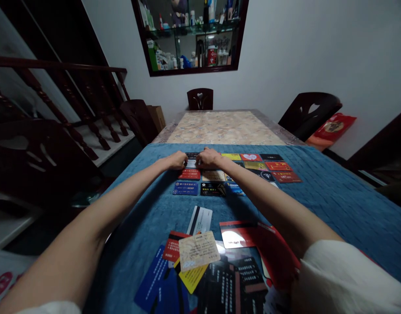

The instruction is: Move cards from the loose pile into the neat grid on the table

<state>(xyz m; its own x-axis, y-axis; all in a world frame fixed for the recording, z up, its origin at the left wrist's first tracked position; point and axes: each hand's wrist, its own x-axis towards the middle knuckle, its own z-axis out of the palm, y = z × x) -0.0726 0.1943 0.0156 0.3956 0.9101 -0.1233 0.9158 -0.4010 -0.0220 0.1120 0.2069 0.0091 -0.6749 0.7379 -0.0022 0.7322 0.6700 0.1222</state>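
At the far end of the laid-out cards, my left hand [178, 160] and my right hand [208, 158] are on either side of a whitish card [191, 164]. The fingers of both are bent and closed at its short edges; the fingertips are partly hidden. A black card [191, 155] lies just beyond it. Nearer me are a red card [189, 174] and a blue card [185, 189]. To the right, rows of cards include a yellow one [231, 156] and a red one with a white heart [250, 157]. My right forearm covers part of these rows.
A loose pile of overlapping cards, with a beige card [199, 251] on top, lies close to me on the blue cloth [334, 209]. A red card [238, 234] rests beside it. Beyond the cloth is the bare tabletop [220, 126]; dark chairs [310, 114] stand around.
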